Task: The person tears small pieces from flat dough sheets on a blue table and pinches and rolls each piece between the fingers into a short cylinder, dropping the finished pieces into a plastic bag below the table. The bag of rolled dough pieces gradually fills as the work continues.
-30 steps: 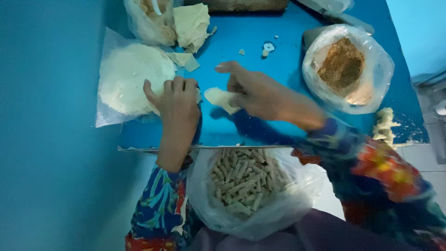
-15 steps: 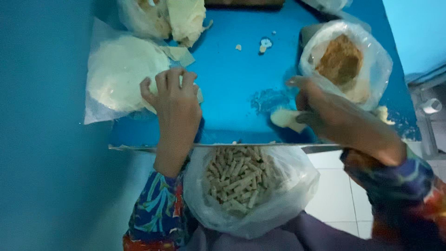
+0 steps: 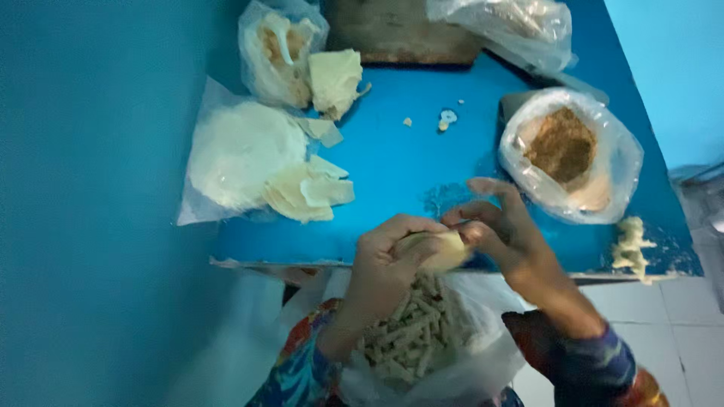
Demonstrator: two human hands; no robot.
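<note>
Your left hand (image 3: 388,260) and right hand (image 3: 504,234) pinch a pale dough wrapper (image 3: 441,249) between curled fingers, above the clear bag (image 3: 467,369) of finished rolls (image 3: 411,332); a bag-lined bowl (image 3: 603,162) holds brown filling (image 3: 562,143)

The picture is dim and looks very blue all over. No lamp shows, and the light is soft and even, so shadows are faint. The left side is the darkest part. The clear plastic bag of brown filling (image 3: 571,154) has small white shiny spots on it. Both hands, the left hand (image 3: 388,264) and the right hand (image 3: 504,230), look blurry. The blue table (image 3: 400,162) looks grainy and not sharp. The edges of the picture look soft and a bit bent.
</note>
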